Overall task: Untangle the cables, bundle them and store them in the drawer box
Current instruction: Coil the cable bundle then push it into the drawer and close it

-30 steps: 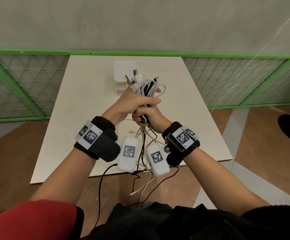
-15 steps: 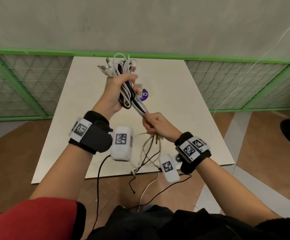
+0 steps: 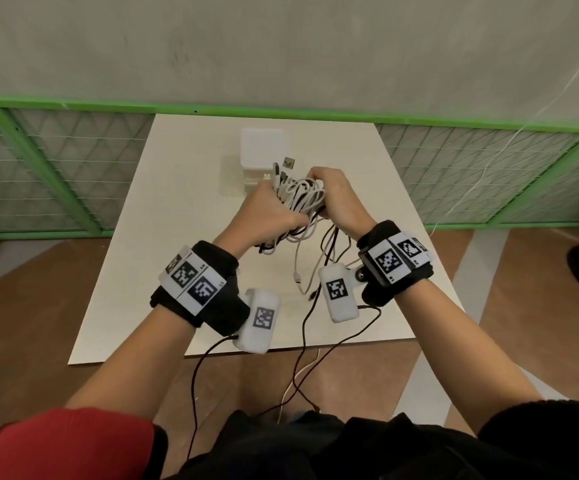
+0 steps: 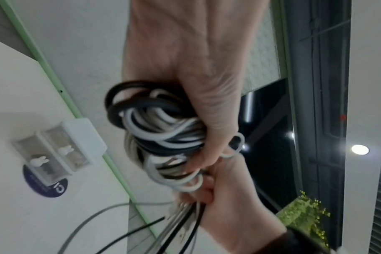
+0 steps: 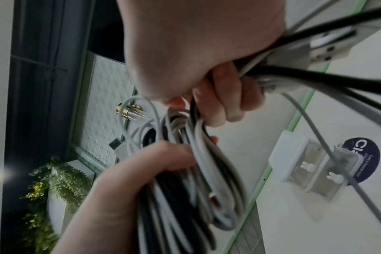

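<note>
Gripping a coiled bundle of white and black cables (image 3: 298, 199), the left hand (image 3: 267, 216) has dropped back to mid-tabletop while the right hand (image 3: 336, 195), half a second ago below it pulling tails, now clamps the coil's far side. Winding looks nearly done; loose ends dangle. Behind, at the far edge, stands the white two-drawer box (image 3: 263, 150). A purple round sticker (image 5: 363, 159) reads partly "Cl".

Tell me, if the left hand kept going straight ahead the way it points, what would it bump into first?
Probably the white drawer box on the table; the left hand, gripping the cable bundle, points toward it, though depth is unclear.
</note>
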Available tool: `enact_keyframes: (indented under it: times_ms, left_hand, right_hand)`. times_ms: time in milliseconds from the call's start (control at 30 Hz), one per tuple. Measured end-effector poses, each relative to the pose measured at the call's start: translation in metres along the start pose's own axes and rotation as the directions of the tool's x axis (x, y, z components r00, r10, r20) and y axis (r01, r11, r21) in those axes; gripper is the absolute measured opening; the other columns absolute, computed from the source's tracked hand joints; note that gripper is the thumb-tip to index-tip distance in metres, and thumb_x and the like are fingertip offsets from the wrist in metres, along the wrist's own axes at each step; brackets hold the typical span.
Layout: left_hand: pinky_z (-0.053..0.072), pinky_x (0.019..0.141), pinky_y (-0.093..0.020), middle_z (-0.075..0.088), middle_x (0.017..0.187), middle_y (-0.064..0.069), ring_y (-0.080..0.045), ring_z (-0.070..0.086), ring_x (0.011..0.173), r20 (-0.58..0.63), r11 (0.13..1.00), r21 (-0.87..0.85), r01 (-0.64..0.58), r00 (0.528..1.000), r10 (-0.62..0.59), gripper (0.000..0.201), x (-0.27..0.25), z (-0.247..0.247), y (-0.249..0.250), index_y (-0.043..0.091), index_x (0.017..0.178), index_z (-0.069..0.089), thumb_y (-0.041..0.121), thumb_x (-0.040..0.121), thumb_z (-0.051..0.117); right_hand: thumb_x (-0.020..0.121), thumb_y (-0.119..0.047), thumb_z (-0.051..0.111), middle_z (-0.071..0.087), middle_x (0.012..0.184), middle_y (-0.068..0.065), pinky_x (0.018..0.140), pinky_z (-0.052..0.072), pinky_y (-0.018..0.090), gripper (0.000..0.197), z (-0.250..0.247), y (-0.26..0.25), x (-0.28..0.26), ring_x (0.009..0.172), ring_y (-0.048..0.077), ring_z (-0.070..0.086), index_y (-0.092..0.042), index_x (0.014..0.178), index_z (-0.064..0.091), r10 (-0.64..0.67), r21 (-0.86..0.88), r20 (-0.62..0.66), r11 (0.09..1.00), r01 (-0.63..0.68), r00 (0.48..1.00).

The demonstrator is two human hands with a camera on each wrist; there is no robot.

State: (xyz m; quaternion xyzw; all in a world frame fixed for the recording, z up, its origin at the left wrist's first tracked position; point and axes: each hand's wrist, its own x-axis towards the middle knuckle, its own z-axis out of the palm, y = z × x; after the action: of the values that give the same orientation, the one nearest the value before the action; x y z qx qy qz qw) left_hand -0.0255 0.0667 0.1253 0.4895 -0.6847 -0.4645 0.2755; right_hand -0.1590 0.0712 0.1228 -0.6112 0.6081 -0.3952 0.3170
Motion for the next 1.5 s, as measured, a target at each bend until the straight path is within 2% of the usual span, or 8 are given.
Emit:
enact_keyframes:
  times_ms: [67, 133, 433, 600, 800, 900, 1333, 1500]
  left_hand:
    - [0.046, 0.062, -0.026, 0.061, 0.071, -0.001, -0.012, 0.055, 0.062, 0.018, 0.999, -0.042, 0.019, 1.000, -0.019, 0.039, -0.002, 0.002, -0.002, 0.006, 0.088, 0.060, 0.021, 0.053, 0.069]
    - [0.043, 0.061, -0.027, 0.057, 0.065, 0.002, -0.011, 0.051, 0.058, 0.056, 0.999, -0.049, 0.009, 0.998, -0.006, 0.022, -0.004, 0.002, -0.002, 0.010, 0.078, 0.056, 0.013, 0.060, 0.068]
    - [0.051, 0.073, -0.032, 0.064, 0.073, -0.003, -0.015, 0.061, 0.070, 0.022, 0.967, -0.252, 0.046, 0.999, -0.042, 0.023, -0.013, 0.012, 0.005, 0.009, 0.080, 0.062, 0.006, 0.063, 0.077]
    - [0.040, 0.055, -0.022, 0.047, 0.062, 0.006, -0.005, 0.045, 0.056, -0.221, 0.970, -0.239, 0.048, 0.970, -0.102, 0.039, -0.014, 0.022, 0.006, 0.020, 0.063, 0.037, 0.001, 0.070, 0.070]
    - [0.037, 0.048, -0.023, 0.047, 0.053, 0.006, -0.004, 0.042, 0.047, -0.292, 0.980, -0.195, 0.038, 0.952, -0.095, 0.036, -0.011, 0.025, 0.000, 0.020, 0.056, 0.040, 0.004, 0.069, 0.070]
    - [0.045, 0.062, -0.027, 0.052, 0.062, 0.005, -0.008, 0.050, 0.060, -0.212, 0.989, -0.140, 0.047, 0.974, -0.076, 0.033, -0.006, 0.018, 0.003, 0.020, 0.063, 0.044, 0.003, 0.069, 0.071]
    - [0.042, 0.057, -0.022, 0.053, 0.059, 0.001, -0.012, 0.050, 0.056, -0.131, 0.991, -0.126, 0.046, 0.989, -0.063, 0.022, -0.001, 0.014, 0.003, 0.015, 0.061, 0.051, 0.001, 0.067, 0.067]
    - [0.043, 0.057, -0.023, 0.053, 0.060, 0.002, -0.011, 0.050, 0.056, -0.205, 0.964, -0.263, 0.037, 0.974, -0.093, 0.024, -0.002, 0.008, 0.008, 0.015, 0.063, 0.049, -0.001, 0.066, 0.066]
  right_hand:
    - [0.097, -0.027, 0.028, 0.037, 0.053, -0.005, 0.051, 0.024, 0.025, 0.037, 0.003, -0.004, -0.002, 0.049, 0.007, 0.030, -0.014, 0.063, 0.035, 0.030, -0.005, -0.020, 1.000, -0.030, 0.999]
    - [0.100, -0.037, 0.026, 0.038, 0.049, -0.009, 0.053, 0.027, 0.026, 0.047, 0.005, -0.005, -0.002, 0.048, 0.007, 0.033, -0.016, 0.058, 0.032, 0.059, -0.013, -0.042, 0.998, -0.059, 0.997]
    - [0.095, -0.019, 0.032, 0.053, 0.086, 0.009, 0.070, 0.032, 0.033, 0.022, 0.009, -0.012, 0.007, 0.080, 0.026, 0.048, -0.007, 0.084, 0.048, 0.057, -0.214, -0.138, 0.973, -0.086, 0.989]
    - [0.097, -0.020, 0.029, 0.051, 0.089, 0.008, 0.071, 0.031, 0.033, 0.019, 0.012, -0.012, 0.006, 0.081, 0.026, 0.046, -0.008, 0.089, 0.043, 0.080, -0.188, -0.115, 0.977, -0.101, 0.990]
    - [0.098, -0.021, 0.029, 0.055, 0.095, 0.013, 0.073, 0.036, 0.037, 0.028, 0.013, -0.013, 0.007, 0.085, 0.029, 0.049, -0.002, 0.104, 0.048, 0.051, -0.247, -0.076, 0.967, -0.068, 0.996]
    - [0.097, -0.020, 0.029, 0.053, 0.095, 0.011, 0.075, 0.035, 0.036, 0.024, 0.013, -0.010, 0.010, 0.087, 0.027, 0.047, -0.005, 0.095, 0.048, 0.068, -0.209, -0.079, 0.974, -0.083, 0.995]
    - [0.095, -0.018, 0.033, 0.050, 0.085, 0.010, 0.072, 0.032, 0.033, 0.023, 0.007, -0.009, 0.016, 0.082, 0.024, 0.045, -0.005, 0.081, 0.047, 0.069, -0.168, 0.011, 0.983, -0.066, 0.998]
    - [0.098, -0.035, 0.040, 0.045, 0.062, -0.010, 0.052, 0.035, 0.016, 0.031, -0.005, -0.007, 0.004, 0.052, 0.006, 0.043, -0.017, 0.073, 0.045, -0.065, 0.047, 0.039, 0.997, 0.063, 0.997]
